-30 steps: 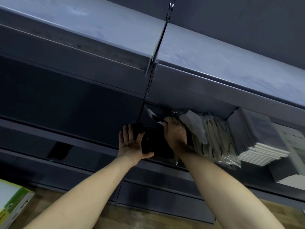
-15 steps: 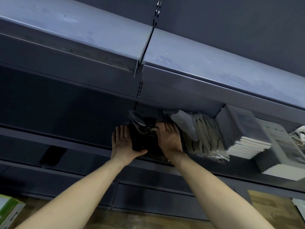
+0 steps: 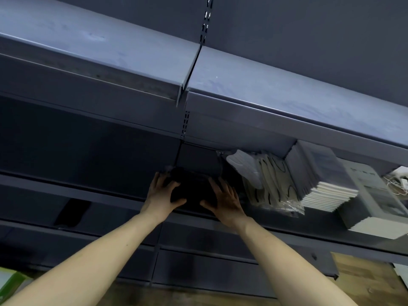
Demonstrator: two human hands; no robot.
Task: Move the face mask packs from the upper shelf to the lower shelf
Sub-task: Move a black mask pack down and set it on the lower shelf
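A dark stack of face mask packs (image 3: 194, 191) lies on the lower shelf (image 3: 99, 193), just right of the slotted upright. My left hand (image 3: 162, 195) rests on its left side, fingers spread and straight, thumb along the front. Over its right side lies my right hand (image 3: 225, 202), spread the same way with the thumb pointing inward. Right beside the stack stand clear-wrapped beige and white mask packs (image 3: 269, 182). The upper shelf (image 3: 276, 93) above shows a bare top.
Right of the masks, a stack of thin grey booklets (image 3: 320, 180) and a grey box (image 3: 371, 199) fill the shelf. A tangle of white cord (image 3: 397, 182) sits at the far right. A green carton (image 3: 11, 283) stands on the wooden floor (image 3: 364, 279).
The dark packs have settled lower and flatter on the shelf. My right hand has slid from the stack's top to its right side, and both hands have spread out over it.
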